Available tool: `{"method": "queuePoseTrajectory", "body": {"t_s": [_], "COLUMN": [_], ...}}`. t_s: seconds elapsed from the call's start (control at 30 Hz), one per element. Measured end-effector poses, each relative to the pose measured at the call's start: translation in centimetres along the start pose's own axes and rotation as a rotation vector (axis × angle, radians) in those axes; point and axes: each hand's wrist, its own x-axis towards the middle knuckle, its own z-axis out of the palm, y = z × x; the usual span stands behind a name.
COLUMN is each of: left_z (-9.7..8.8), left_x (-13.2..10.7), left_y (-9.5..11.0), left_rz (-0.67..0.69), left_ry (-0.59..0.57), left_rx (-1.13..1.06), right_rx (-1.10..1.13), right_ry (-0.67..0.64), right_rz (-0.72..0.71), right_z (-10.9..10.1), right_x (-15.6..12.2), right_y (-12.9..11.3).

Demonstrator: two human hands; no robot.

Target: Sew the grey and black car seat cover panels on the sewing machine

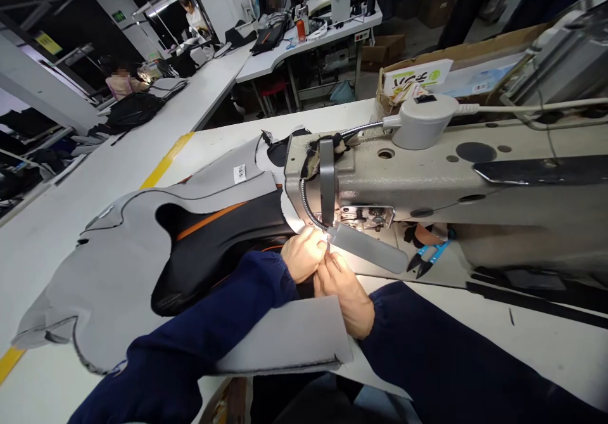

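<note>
My left hand [304, 256] has its fingers closed and pressed down by the needle area of a sewing machine [403, 183]. Right beside it, almost touching, my right hand [344, 294] pinches at the same spot. Both grip the edge of a large cover piece [223, 234], black with orange strips and a grey fabric backing [128, 240]. It spreads out to the left across the table. Bright lamp glare and the fingers themselves hide the exact edge between the fingertips. A grey lamp head [370, 250] hangs just right of my hands.
Blue-handled thread snips [432, 256] lie on the machine bed at right. Behind the machine stands a cardboard box [465, 56] with papers. A white table [209, 104] runs away to the left. Other people work at the far stations.
</note>
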Motion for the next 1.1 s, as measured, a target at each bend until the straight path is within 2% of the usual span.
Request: {"method": "queuePoseTrajectory", "body": {"t_s": [0.23, 0.43, 0.63, 0.8, 0.97, 1.1], "left_z": [0.4, 0.3, 0.8, 0.9, 1.2, 1.3], "left_x": [1.1, 1.2, 0.9, 0.6, 0.6, 1.0], "left_y": [-0.6, -0.3, -1.0, -1.7, -1.1, -1.1], "left_rz": [-0.054, -0.1, -0.023, 0.004, 0.046, 0.065], "left_ry": [0.035, 0.049, 0.104, 0.249, 0.391, 0.419], "left_rx": [-0.097, -0.083, -0.048, -0.009, -0.014, -0.028], "right_rx": [0.043, 0.191, 0.101, -0.022, -0.063, -0.043], "right_ry": [-0.012, 0.045, -0.064, -0.067, -0.056, -0.063], "right_rz": [0.007, 0.095, 0.106, 0.011, -0.015, 0.0], "right_z": [1.1, 0.9, 0.2, 0.2, 0.3, 0.5], "right_x": [0.4, 0.4, 0.5, 0.0, 0.0, 0.3], "right_y": [1.3, 1.4, 1.0, -0.2, -0.1, 0.5]}}
